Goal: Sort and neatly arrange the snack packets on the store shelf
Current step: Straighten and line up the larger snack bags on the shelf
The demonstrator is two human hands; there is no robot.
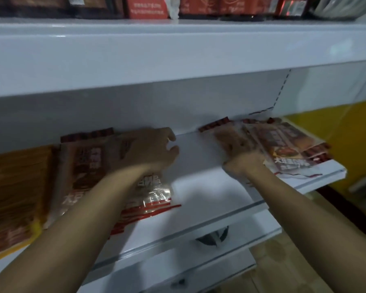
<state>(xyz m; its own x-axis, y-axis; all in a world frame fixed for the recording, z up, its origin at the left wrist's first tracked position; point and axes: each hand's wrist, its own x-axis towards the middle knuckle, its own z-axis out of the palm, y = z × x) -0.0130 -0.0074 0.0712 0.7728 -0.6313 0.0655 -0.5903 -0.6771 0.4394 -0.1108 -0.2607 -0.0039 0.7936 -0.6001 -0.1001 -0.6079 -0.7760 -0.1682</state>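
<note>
Yellow wall (347,144) at right; tiled floor (283,261) below.

On the white metal shelf (199,166) before you, three groups of packets lay side by side. Farthest left sat the flat orange foil packets (15,187), and just to their right, touching them, lay the brown-and-red clear-windowed snack packets (87,166). Your left hand (148,149) rested over the right part of that pile. A bare stretch of shelf lay between your two hands. To the right of it, at the shelf's right end, lay a fanned stack of brown-and-red plastic packets (287,144), with your right hand (239,151) on its left side. Above, on the white upper shelf (135,49), stood a row of red and dark boxed goods (148,7). Below the packets, lower white shelves (178,261) stepped out towards you.
</note>
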